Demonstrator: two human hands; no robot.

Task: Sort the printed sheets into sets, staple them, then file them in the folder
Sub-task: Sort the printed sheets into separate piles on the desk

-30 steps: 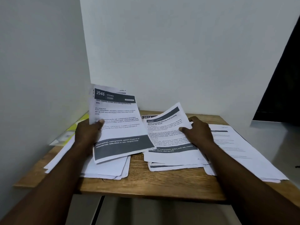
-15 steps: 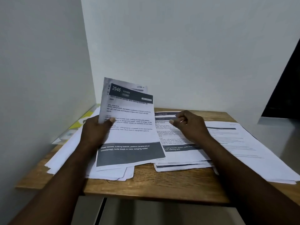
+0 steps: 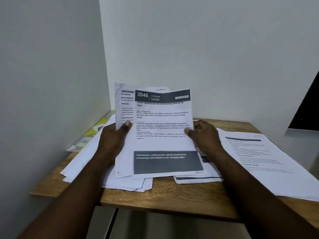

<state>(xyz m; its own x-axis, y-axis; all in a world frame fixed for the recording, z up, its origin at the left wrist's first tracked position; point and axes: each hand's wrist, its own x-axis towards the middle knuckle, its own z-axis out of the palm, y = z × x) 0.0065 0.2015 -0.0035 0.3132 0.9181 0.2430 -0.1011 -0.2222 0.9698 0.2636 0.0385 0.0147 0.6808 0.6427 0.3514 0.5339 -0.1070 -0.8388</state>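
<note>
Sorting step: left hand [image 3: 114, 140] grips the 2946 sheets [image 3: 164, 145]; right hand [image 3: 205, 135] pinches their right edge. Next: square them on desk [image 3: 172, 200], staple.

Reads "2946" and "KITCHEN" in white on the dark header of the front sheet [image 3: 162, 144], "Store cleaned knives and cutting boards by zone" beneath, and "TASK GOAL" on the sheet behind [image 3: 124, 107], remaining print too blurred.
</note>
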